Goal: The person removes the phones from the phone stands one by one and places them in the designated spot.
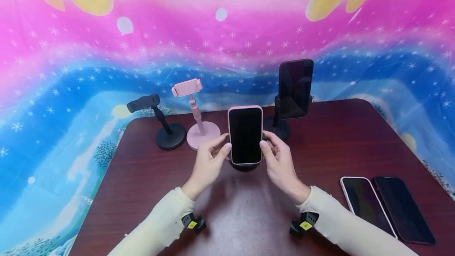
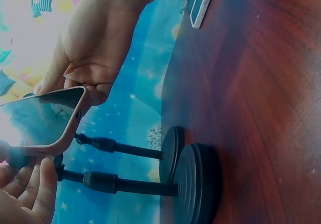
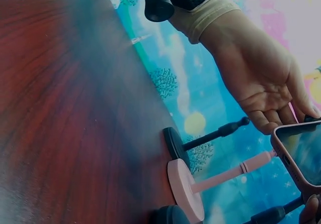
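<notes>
Pink-rimmed phone point(image 1: 246, 135): upright over a black stand point(image 1: 244, 167) near the middle of the table point(image 1: 142, 192), screen toward the person. Left hand point(image 1: 206, 163) and right hand point(image 1: 284, 165) each pinch a lower side edge, thumbs in front, fingers curled behind; whether the fingertips also grip the stand's clamp, cannot tell.

Just behind, to the right: rear black stand point(image 1: 281, 129) bearing a black phone point(image 1: 296, 89). Left of the hands: pink stand point(image 1: 195, 112), then small black stand point(image 1: 170, 140), both with bare clamps. Front right: white-edged phone point(image 1: 367, 204) and dark phone point(image 1: 403, 208), lying flat side by side. Printed backdrop point(image 1: 213, 42) beyond.

Progress, by judgement: one phone mounted; the middle one at its clamp, seating perhaps not finished, since both hands hold it. Two bare stands and two flat phones suggest about half is left.
</notes>
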A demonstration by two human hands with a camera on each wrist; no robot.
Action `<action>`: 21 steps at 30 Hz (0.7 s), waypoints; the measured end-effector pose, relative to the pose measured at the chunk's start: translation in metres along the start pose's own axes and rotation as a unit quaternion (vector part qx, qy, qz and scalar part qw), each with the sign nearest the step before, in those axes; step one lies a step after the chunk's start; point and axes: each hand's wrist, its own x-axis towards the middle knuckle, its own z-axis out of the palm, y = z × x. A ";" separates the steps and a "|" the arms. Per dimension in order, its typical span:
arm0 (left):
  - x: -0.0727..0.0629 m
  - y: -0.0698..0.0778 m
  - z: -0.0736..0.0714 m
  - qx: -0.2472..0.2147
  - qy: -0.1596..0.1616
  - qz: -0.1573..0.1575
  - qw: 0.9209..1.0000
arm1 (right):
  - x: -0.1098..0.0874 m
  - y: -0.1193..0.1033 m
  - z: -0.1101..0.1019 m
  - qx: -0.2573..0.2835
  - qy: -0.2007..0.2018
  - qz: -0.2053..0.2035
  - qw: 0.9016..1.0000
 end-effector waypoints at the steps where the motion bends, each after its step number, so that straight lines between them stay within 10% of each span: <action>1: -0.002 0.001 0.000 -0.002 -0.001 -0.002 1.000 | -0.001 0.000 0.000 0.006 0.000 -0.002 1.000; 21: -0.035 0.007 0.005 -0.019 -0.024 -0.005 1.000 | -0.035 -0.004 -0.006 0.064 -0.030 -0.032 0.997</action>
